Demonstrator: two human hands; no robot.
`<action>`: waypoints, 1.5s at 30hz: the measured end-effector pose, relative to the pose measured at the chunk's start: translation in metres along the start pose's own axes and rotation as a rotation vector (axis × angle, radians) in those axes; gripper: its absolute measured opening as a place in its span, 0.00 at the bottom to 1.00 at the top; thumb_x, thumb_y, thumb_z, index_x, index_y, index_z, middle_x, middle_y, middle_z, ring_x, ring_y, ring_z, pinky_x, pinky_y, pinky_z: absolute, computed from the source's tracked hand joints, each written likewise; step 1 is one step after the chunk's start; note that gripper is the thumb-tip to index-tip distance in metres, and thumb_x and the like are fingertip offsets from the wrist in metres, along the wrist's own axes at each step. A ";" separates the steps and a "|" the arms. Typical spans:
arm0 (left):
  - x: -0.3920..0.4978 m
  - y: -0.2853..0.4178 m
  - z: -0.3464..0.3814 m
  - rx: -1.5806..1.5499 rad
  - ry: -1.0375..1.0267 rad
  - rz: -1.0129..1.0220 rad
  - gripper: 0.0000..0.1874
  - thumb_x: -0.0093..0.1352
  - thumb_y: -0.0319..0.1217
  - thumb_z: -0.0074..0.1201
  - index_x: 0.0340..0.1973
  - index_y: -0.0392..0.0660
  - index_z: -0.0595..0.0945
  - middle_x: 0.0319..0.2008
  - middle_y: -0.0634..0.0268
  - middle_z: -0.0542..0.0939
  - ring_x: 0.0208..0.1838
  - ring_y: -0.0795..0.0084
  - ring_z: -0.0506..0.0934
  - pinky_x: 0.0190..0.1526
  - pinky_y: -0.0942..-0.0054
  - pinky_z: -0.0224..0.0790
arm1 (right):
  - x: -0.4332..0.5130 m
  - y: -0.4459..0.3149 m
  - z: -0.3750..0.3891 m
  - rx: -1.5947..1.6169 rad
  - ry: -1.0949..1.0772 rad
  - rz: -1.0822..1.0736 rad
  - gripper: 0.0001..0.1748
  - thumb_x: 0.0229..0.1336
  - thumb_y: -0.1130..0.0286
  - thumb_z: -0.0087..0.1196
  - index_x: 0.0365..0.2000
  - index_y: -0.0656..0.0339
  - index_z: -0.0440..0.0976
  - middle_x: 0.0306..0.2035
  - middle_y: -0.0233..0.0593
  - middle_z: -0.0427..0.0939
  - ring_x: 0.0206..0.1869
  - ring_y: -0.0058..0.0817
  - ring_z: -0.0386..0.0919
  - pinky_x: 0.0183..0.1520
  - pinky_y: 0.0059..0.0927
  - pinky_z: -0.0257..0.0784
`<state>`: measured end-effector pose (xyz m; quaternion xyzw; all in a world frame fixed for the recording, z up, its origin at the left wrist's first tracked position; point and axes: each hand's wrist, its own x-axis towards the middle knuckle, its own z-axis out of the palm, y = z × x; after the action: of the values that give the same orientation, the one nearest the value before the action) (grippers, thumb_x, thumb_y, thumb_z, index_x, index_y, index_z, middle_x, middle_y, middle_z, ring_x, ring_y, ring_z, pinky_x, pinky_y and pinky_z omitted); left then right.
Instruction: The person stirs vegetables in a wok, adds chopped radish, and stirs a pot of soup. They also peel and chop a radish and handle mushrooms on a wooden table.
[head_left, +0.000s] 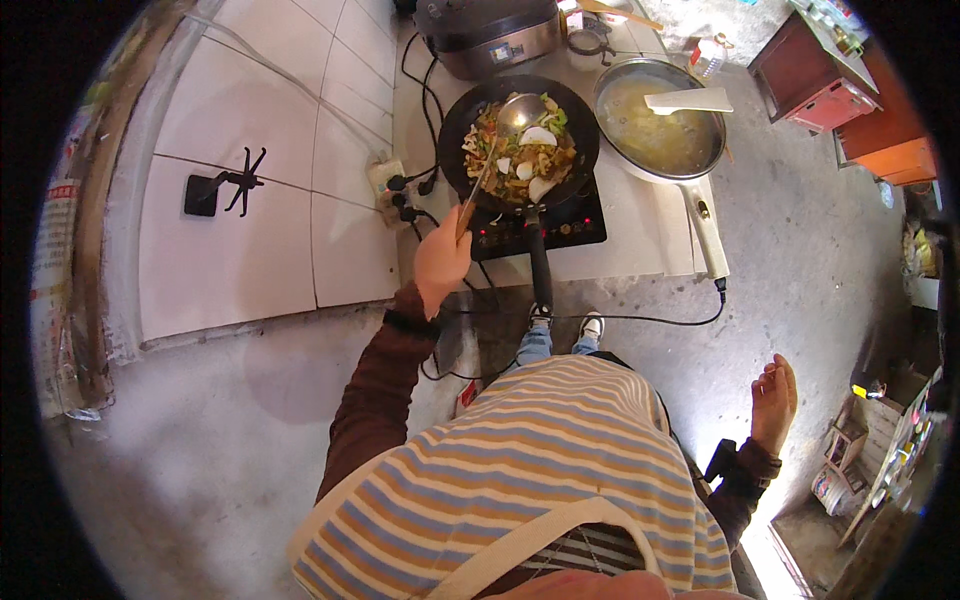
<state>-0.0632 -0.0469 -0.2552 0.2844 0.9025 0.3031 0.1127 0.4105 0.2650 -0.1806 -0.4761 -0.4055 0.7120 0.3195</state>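
Observation:
My left hand (442, 259) is closed around the handle of a metal ladle (523, 114), whose round bowl rests in the food inside a black wok (583, 161). Chopped vegetables and several white pieces (538, 136) lie in the wok. Under it sits a black induction cooktop (574, 227) with red lights lit. Away from the counter, out to the right above the floor, is my right hand (775, 401), its fingers loosely curled and nothing seen in it. An electric pan (715, 166) of yellowish liquid stands right of the wok, with a white spatula (690, 101) lying across it.
A rice cooker (491, 49) stands behind the wok. Plugs fill a power strip (386, 187) by the tiled wall. The electric pan's cord (667, 322) hangs in front of the counter (630, 247). A plastic bottle (707, 58) stands behind the pan; a red cabinet (806, 75) is farther right.

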 end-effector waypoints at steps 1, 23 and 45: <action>0.004 0.000 -0.001 -0.009 -0.030 0.011 0.25 0.70 0.34 0.50 0.61 0.40 0.72 0.42 0.41 0.81 0.46 0.39 0.78 0.45 0.49 0.70 | 0.001 0.001 -0.001 0.009 -0.012 0.009 0.16 0.70 0.69 0.50 0.54 0.65 0.73 0.41 0.31 0.75 0.39 0.16 0.71 0.43 0.21 0.68; -0.002 0.010 -0.022 -0.341 -0.248 -0.068 0.23 0.68 0.31 0.52 0.59 0.43 0.76 0.29 0.59 0.75 0.33 0.69 0.75 0.39 0.68 0.69 | 0.009 0.014 0.002 -0.046 0.014 0.059 0.17 0.70 0.70 0.51 0.55 0.66 0.71 0.40 0.32 0.74 0.37 0.15 0.70 0.42 0.20 0.69; 0.071 0.013 -0.011 0.570 0.151 0.170 0.29 0.70 0.28 0.52 0.68 0.50 0.69 0.32 0.57 0.79 0.31 0.53 0.78 0.28 0.57 0.69 | 0.009 0.021 0.012 -0.071 0.007 0.062 0.16 0.70 0.70 0.50 0.54 0.65 0.72 0.39 0.31 0.75 0.36 0.15 0.71 0.41 0.19 0.70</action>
<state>-0.1194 -0.0019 -0.2411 0.3559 0.9299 0.0664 -0.0649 0.3949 0.2600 -0.2003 -0.5018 -0.4144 0.7051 0.2816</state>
